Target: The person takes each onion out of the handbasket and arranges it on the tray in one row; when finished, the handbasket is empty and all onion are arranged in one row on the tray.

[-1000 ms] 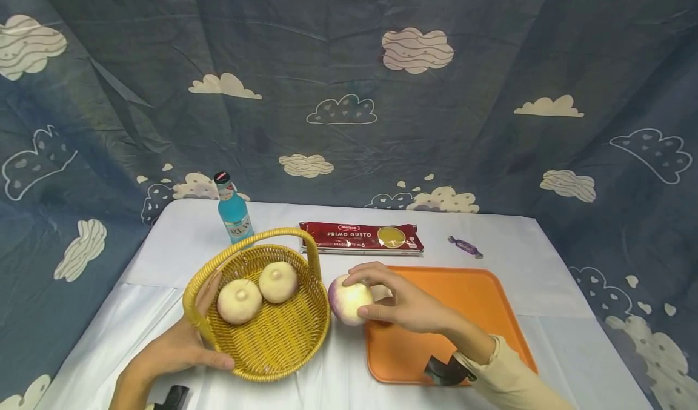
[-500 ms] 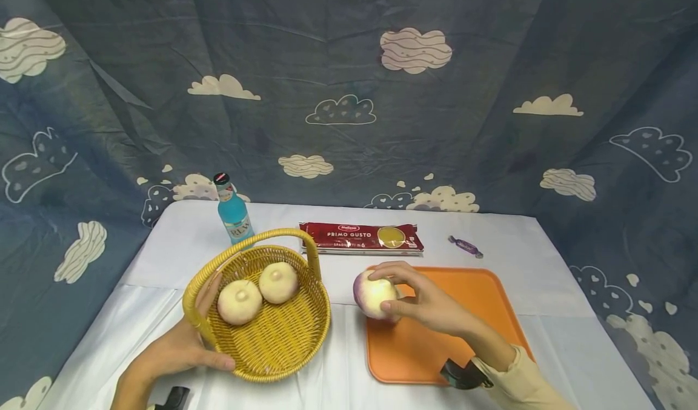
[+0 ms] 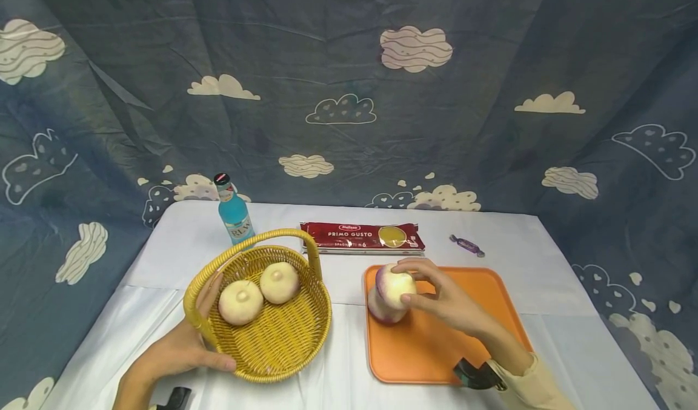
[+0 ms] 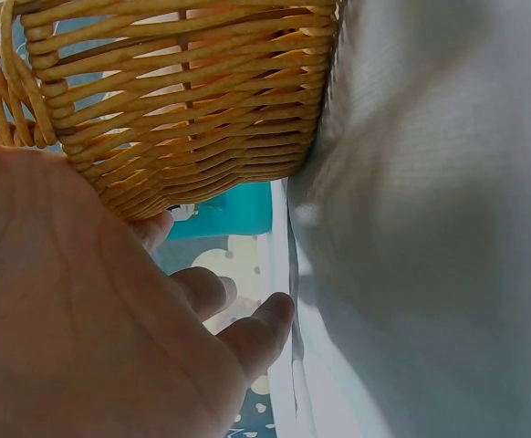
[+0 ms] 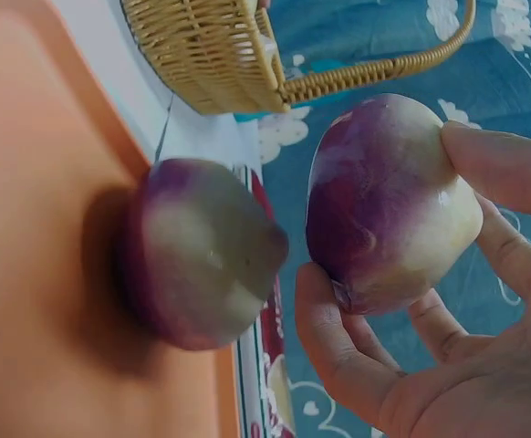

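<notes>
My left hand [image 3: 174, 350] grips the side of a yellow wicker basket [image 3: 280, 343], thumb at its front rim. Two pale turnips, one at the left [image 3: 240, 303] and the other beside it [image 3: 279, 283], lie inside. In the head view my right hand [image 3: 449, 301] holds a purple-and-white turnip [image 3: 395, 286] by fingertips and thumb, above the orange tray [image 3: 436, 358]. Another turnip [image 5: 202, 255] sits on the tray; the right wrist view shows it apart from the held turnip [image 5: 389, 205]. From the head, the held one partly covers it.
A bottle of blue drink [image 3: 236, 216] stands behind the basket. Behind the tray lies a red spaghetti packet [image 3: 362, 238], with a purple wrapped candy [image 3: 466, 245] to its right. A dark cloud-print cloth [image 3: 349, 137] hangs behind the white table.
My right hand has carried the turnip rightward from beside the basket to over the tray's left part. The turnip on the tray has come into sight. My left hand and the basket stay put.
</notes>
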`<state>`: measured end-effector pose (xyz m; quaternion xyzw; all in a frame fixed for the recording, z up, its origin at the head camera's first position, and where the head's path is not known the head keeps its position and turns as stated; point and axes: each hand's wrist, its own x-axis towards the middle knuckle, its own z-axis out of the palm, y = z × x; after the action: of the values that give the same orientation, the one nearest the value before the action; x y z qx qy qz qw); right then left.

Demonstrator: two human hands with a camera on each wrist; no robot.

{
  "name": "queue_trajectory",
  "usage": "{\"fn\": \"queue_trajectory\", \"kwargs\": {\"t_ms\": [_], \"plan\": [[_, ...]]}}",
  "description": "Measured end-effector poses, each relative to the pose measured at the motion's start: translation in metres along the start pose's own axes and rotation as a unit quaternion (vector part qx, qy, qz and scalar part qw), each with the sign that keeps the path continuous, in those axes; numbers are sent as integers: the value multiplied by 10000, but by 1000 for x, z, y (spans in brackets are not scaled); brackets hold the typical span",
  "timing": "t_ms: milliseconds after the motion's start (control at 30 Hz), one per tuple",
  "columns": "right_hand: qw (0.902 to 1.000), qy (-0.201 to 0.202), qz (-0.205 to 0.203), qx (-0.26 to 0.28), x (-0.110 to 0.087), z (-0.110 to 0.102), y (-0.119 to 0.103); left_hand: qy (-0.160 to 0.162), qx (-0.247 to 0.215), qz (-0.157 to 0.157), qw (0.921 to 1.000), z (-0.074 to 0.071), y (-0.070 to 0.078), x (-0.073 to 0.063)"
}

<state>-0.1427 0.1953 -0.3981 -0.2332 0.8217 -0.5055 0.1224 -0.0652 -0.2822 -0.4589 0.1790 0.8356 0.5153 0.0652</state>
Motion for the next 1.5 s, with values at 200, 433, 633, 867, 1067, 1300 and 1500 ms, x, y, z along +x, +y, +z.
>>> {"fn": "queue_trajectory", "kwargs": {"t_ms": [200, 433, 633, 867, 1067, 1300, 1500], "plan": [[9999, 131, 58, 11, -6, -8, 6, 9, 43, 43, 10000, 0, -1, 0], [9995, 277, 114, 80, -12, -11, 14, 15, 26, 44, 10000, 1, -1, 0], [9989, 423, 204, -42, -16, -17, 21, 29, 32, 48, 10000, 0, 1, 0], [9969, 532, 570, -135, -21, -26, 29, 18, 4, 43, 10000, 0, 0, 0], [9953, 593, 761, -22, -24, -30, 34, 7, -87, -54, 9999, 0, 2, 0], [9937, 634, 927, -60, -25, -29, 43, 0, -106, -90, 9999, 1, 2, 1], [9928, 693, 933, -278, -26, -25, 50, -21, -211, -119, 9997, 1, 1, 1]]}}
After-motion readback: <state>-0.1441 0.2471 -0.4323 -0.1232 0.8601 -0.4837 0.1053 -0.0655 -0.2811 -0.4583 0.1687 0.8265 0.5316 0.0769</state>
